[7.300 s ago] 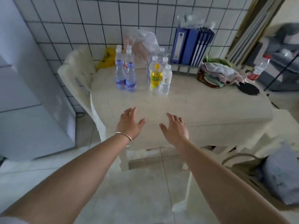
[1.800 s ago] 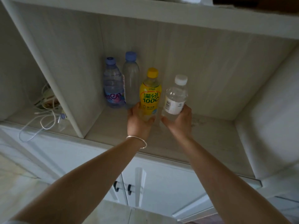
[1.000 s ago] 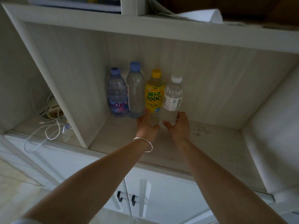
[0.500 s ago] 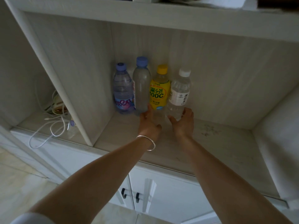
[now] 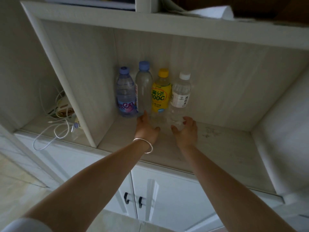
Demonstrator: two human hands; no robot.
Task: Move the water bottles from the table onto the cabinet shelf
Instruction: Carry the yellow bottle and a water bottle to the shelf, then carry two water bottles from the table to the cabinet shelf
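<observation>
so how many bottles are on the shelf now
4, upright in a row at the back: clear purple-label bottle far left, plain blue-capped bottle, yellow-label bottle, white-capped clear bottle far right. None seem hidden.

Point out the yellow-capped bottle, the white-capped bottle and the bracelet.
yellow-capped bottle (image 5: 159, 97), head view, on its yellow label.
white-capped bottle (image 5: 181, 99), head view, on its white label.
bracelet (image 5: 149, 145), head view, on the band at the wrist.

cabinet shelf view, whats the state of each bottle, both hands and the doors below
purple-label bottle: upright, capped
blue-cap bottle: upright, capped
yellow bottle: upright, capped
white-cap bottle: upright, capped
left hand: open, empty
right hand: open, empty
cabinet doors: closed
</observation>
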